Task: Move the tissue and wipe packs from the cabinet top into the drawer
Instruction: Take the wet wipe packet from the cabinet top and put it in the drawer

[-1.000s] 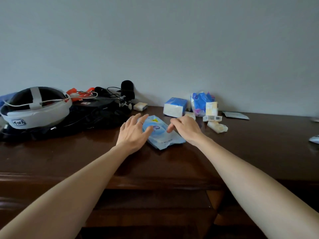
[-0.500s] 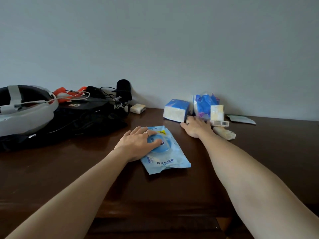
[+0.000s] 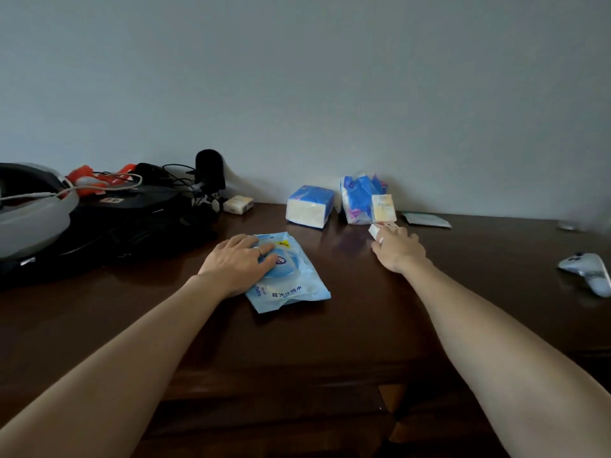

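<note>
Two bare forearms come in from the near edge, one at the left and one at the right, with no sleeve, watch or bracelet showing on either. The left hand [image 3: 238,262] wears a thin, pale metal ring [image 3: 257,249] on one of its middle fingers; which finger exactly is hard to tell. The right hand [image 3: 399,250] shows no ring on the parts that can be seen. The nails look short and plain, though they are too small to judge well.
</note>
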Available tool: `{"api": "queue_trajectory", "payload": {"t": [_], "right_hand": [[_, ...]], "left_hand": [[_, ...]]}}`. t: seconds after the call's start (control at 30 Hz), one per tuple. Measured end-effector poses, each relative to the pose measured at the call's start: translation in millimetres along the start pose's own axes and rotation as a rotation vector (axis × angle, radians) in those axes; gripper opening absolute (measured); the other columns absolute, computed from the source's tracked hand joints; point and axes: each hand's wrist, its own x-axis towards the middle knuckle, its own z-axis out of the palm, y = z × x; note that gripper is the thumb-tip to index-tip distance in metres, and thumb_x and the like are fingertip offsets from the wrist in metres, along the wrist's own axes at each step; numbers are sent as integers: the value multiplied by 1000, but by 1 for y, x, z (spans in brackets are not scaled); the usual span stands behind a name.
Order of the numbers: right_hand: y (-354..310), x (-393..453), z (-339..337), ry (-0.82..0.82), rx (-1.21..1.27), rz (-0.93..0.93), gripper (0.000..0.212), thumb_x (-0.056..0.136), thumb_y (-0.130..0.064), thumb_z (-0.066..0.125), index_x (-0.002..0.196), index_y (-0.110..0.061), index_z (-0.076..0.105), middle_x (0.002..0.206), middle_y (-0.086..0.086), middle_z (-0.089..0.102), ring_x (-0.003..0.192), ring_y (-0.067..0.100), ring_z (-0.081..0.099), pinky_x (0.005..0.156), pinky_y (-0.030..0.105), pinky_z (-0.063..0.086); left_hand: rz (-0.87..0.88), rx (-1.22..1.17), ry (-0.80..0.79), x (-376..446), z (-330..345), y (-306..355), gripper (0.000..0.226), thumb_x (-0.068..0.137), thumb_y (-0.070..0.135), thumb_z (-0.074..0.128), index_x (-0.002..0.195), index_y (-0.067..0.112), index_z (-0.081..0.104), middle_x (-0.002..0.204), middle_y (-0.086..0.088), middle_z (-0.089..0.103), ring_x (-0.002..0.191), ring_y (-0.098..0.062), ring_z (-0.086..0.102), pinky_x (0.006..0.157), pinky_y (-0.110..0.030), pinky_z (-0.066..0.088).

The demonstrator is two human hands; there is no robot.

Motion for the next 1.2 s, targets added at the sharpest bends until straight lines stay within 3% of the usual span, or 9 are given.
{"api": "queue_trajectory", "payload": {"t": [0.27, 0.43, 0.57, 0.67, 0.73, 0.83, 0.93, 1.03, 1.2], "right_hand": [[-7, -91, -10, 72, 64, -223, 29, 101, -46, 48, 124, -29, 55, 131, 11, 57, 126, 35, 46, 92, 48, 45], [-36, -179, -17, 31, 282, -424, 38, 97, -48, 51, 135, -46, 54, 124, 5, 63, 120, 31, 53, 91, 42, 45], [-45, -239, -27, 34, 330, -465, 38, 94, -42, 54, 131, -46, 60, 128, -9, 68, 118, 28, 58, 92, 41, 49], [-51, -278, -26, 104, 457, -432, 40, 89, -42, 60, 128, -48, 64, 125, -13, 71, 114, 22, 64, 82, 32, 47], [-55, -300, -19, 124, 544, -405, 38, 88, -40, 63, 125, -47, 68, 124, -14, 72, 113, 19, 65, 81, 30, 44], [-54, -330, -8, 77, 875, -365, 32, 86, -31, 68, 116, -41, 74, 117, -19, 73, 111, 10, 67, 93, 28, 52], [-37, -355, 11, -11, 1326, -172, 27, 85, -35, 72, 110, -44, 76, 106, -21, 75, 99, 2, 70, 81, 27, 59], [-16, -378, 63, -151, 1651, 121, 26, 83, -33, 76, 109, -36, 76, 111, -3, 77, 103, 15, 73, 72, 33, 61], [19, -432, 177, -738, 2012, 595, 36, 84, -27, 83, 116, -16, 69, 129, 18, 62, 118, 29, 63, 83, 47, 59]], "left_hand": [[82, 90, -26, -55, -16, 45, 45, 107, 48, 29, 152, 46, 33, 155, -1, 38, 141, -31, 31, 102, -48, 42], [-34, -323, -10, -113, -16, 75, 53, 98, 59, 45, 144, 33, 51, 154, -5, 42, 144, -30, 33, 108, -45, 36], [-259, -650, 363, -173, -7, 90, 67, 96, 37, 63, 154, 17, 36, 165, -11, 22, 150, -26, 21, 118, -37, 30], [-486, -1240, 850, -221, 0, 107, 70, 83, 5, 77, 145, 17, 45, 158, -8, 20, 142, -12, 34, 103, -4, 33], [-769, -1616, 982, -244, 4, 115, 74, 77, 5, 85, 139, 17, 47, 146, -6, 32, 124, -21, 55, 97, -17, 49], [-886, -2026, 631, -266, 10, 111, 59, 78, 13, 87, 129, 13, 58, 129, -5, 61, 100, -29, 69, 89, -46, 59], [-695, -1883, 468, -297, 33, 95, 26, 86, 14, 81, 109, 13, 69, 110, -10, 75, 96, -31, 75, 81, -48, 62], [-509, -1733, 525, -341, 80, 75, 48, 89, 14, 78, 132, 17, 58, 122, -3, 71, 107, -23, 72, 83, -42, 63], [-448, -1464, 251, -402, 191, 41, 87, 93, 15, 73, 160, 38, 22, 148, 5, 52, 127, -20, 61, 91, -48, 60]]}}
